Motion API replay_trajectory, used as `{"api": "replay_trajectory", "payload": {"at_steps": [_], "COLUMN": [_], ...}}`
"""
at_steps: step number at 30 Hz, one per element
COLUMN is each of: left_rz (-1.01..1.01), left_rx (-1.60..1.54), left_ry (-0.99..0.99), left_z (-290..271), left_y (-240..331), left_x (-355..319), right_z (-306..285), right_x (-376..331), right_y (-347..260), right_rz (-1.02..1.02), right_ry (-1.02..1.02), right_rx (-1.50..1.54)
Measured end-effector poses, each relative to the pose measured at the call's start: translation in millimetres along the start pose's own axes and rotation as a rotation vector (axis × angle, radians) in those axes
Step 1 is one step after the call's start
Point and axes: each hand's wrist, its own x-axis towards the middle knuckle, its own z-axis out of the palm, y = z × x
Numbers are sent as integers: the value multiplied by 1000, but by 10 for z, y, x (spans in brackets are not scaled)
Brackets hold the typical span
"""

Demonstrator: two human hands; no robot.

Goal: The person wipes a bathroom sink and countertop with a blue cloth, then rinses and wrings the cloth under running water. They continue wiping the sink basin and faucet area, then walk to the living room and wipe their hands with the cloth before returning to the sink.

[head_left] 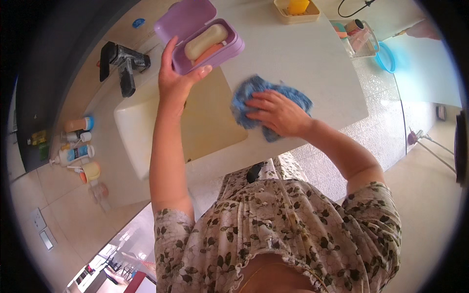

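My left hand [175,83] grips a purple soap box [230,50] near its lower left corner, raised above the sink's far side. The box's lid is flipped up, and inside lie a cream soap bar [206,42] and a pinkish piece [207,53] partly under it. My right hand [278,111] is closed over a crumpled blue cloth [244,95], pressing it onto the white countertop [317,63] just right of the sink [134,129]. The right thumb is hidden.
A black faucet [126,66] stands at the sink's left. Several bottles [75,154] line the counter's left end. At the back sits a cream dish [296,17] with a yellow item. A basket [370,46] and a blue basin [386,57] are at the far right.
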Motion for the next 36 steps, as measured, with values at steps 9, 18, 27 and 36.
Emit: {"api": "replay_trajectory", "payload": {"at_steps": [9, 18, 27, 36], "left_rz": [124, 119, 225, 58], "left_rx": [194, 366, 724, 323], "left_ry": [-35, -37, 14, 207], "left_z": [479, 732, 731, -495], "left_y": [-616, -866, -1016, -172], "left_x": [557, 796, 932, -423], "right_z": [-26, -344, -151, -231], "right_x": [26, -740, -938, -781], "right_y": [156, 947, -111, 375], "right_rz": [420, 719, 530, 634], "right_ry": [253, 412, 116, 242], "right_rx": [-290, -504, -223, -495]}}
